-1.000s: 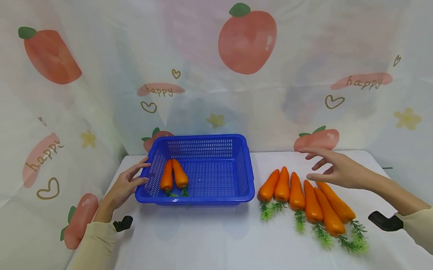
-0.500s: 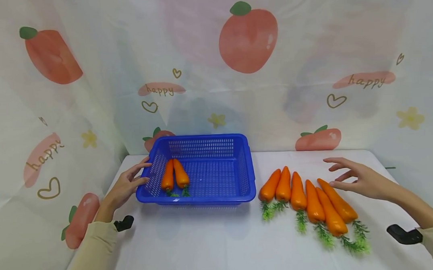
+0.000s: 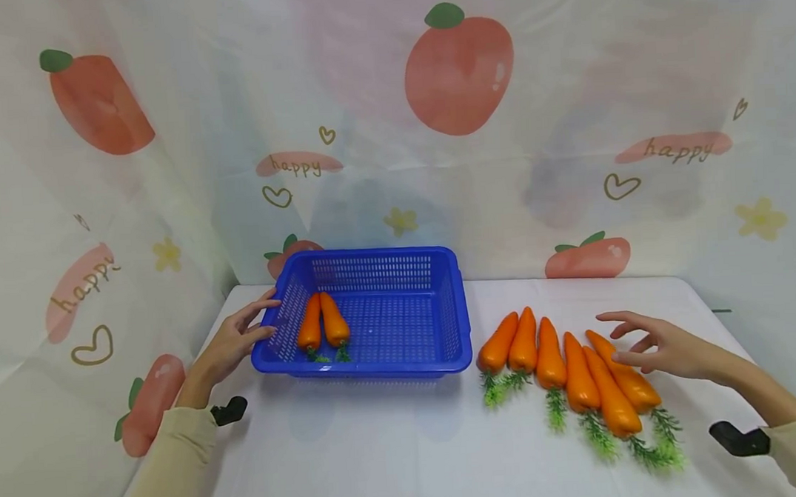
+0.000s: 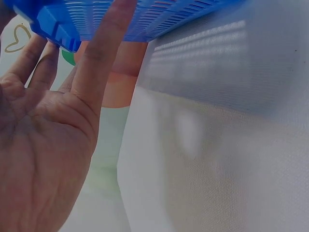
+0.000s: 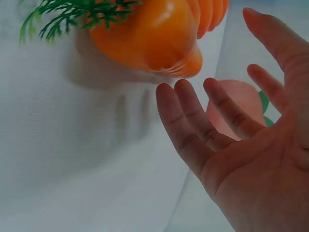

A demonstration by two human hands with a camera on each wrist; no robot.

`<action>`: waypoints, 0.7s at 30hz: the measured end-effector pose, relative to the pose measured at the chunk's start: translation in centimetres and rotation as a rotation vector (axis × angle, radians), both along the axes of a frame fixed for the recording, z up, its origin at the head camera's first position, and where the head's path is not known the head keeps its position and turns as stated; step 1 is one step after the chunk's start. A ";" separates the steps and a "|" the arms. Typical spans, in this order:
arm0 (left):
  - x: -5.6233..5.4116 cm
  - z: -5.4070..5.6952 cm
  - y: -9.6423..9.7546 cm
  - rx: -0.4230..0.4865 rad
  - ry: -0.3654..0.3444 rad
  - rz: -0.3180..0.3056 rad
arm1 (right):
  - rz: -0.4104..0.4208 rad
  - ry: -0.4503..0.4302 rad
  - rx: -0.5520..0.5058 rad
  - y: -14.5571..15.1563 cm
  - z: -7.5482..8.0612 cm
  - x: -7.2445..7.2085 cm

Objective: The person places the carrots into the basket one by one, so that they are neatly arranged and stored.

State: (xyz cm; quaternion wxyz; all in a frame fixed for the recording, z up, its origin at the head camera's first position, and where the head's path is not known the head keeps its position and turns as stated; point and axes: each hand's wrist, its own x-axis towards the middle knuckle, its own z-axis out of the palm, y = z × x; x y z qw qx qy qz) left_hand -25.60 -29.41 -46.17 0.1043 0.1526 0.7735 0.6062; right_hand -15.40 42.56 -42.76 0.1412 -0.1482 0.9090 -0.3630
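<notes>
My left hand [image 3: 231, 341] touches the left side of a blue plastic basket [image 3: 363, 368], its fingertips and thumb at the rim. From the left wrist view, this hand's fingers and thumb [image 4: 99, 58] look extended toward the basket wall. Two orange carrots [image 3: 321, 322] with green tops lie inside, on the left. To the right, my right hand [image 3: 676, 347] hovers by the rightmost carrot [image 3: 634, 386], thumb and fingers spread apart and nothing held. Its fingertips sit close to an orange carrot [image 5: 169, 34] in the right wrist view, with a gap visible.
Several more carrots [image 3: 550, 357] lie in a fanned row between the basket and my right hand, leafy tops toward me. A white cloth covers the table [image 3: 380, 457]. Printed fabric [image 3: 377, 79] hangs behind and at the left side.
My right hand has moved right, away from the middle of the carrot row, then lowered toward the rightmost carrot. My left hand stays at the basket's rim.
</notes>
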 end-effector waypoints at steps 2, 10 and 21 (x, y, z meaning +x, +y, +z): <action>0.0 0.0 0.0 -0.001 0.000 -0.001 | 0.012 -0.036 -0.002 0.2 -0.3 0.0; 0.0 0.0 0.0 -0.012 0.002 0.005 | 0.027 -0.234 -0.015 0.9 -0.9 0.1; 0.0 -0.1 -0.1 -0.011 -0.002 0.006 | 0.025 -0.312 -0.051 1.0 -1.2 0.2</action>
